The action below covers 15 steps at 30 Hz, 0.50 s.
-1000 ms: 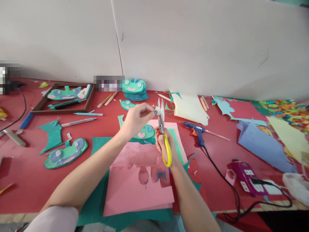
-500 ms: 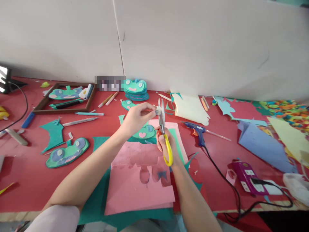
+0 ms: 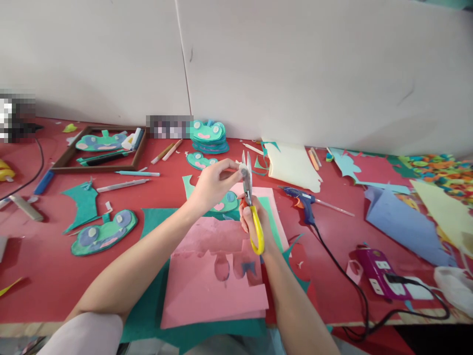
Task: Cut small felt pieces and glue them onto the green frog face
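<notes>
My right hand (image 3: 253, 217) grips yellow-handled scissors (image 3: 257, 229), their blades pointing up and slightly apart. Pinched in the fingertips of my left hand (image 3: 214, 185) is a small whitish piece (image 3: 243, 168), touching the blades; its exact shape is partly hidden. Below both hands lies a pink sheet (image 3: 214, 291) with cut-outs along its torn-looking edge, on top of a dark green sheet (image 3: 148, 296). A green frog-face cutout (image 3: 231, 203) with a pink heart lies just behind my hands, partly covered by them.
Behind stands a stack of frog faces (image 3: 209, 135). To the left are a brown frame (image 3: 61, 165) holding pens and another frog face (image 3: 105, 234). On the right lie a blue glue gun (image 3: 305, 199), a purple power strip (image 3: 377, 271) with black cable, and a blue sheet (image 3: 402, 224).
My left hand has shifted very slightly right, with the small piece still at the scissor blades. My right hand stays almost in place; the whole view has moved slightly.
</notes>
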Available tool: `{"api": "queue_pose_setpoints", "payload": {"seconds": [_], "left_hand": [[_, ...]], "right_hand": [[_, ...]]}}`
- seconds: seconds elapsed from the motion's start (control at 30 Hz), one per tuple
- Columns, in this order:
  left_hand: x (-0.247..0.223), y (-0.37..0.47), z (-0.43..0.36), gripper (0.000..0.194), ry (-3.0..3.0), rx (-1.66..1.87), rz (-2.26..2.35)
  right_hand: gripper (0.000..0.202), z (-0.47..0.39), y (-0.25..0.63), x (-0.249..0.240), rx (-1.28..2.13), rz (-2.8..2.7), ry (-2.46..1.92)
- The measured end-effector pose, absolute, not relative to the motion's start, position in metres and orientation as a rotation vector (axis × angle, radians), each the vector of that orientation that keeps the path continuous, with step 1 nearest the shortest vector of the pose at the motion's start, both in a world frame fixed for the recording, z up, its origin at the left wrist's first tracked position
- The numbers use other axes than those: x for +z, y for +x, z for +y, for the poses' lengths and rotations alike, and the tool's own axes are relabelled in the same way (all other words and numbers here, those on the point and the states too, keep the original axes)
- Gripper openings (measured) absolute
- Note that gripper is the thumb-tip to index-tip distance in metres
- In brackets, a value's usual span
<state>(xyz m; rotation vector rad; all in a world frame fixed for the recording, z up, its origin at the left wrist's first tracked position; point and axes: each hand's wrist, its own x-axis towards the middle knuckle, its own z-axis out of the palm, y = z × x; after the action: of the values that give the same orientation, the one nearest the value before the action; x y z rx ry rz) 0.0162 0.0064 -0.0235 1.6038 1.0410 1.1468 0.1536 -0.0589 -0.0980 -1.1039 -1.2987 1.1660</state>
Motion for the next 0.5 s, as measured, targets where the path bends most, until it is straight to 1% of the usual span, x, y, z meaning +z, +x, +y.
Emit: {"api": "queue_pose_setpoints", "payload": {"seconds": [0.23,0.5], "left_hand": [[-0.0234,0.0167,0.0063,0.013,1.614,1.157,1.010],[-0.0258,0.0167,0.0065,0.012,1.651,1.199,1.020]], "right_hand": [[0.044,-0.0598,0.1528,-0.0968,1.178,-1.283,-1.105],[0.047,-0.0592,0.1529,-0.0972,1.185,-1.317,-1.078]]}}
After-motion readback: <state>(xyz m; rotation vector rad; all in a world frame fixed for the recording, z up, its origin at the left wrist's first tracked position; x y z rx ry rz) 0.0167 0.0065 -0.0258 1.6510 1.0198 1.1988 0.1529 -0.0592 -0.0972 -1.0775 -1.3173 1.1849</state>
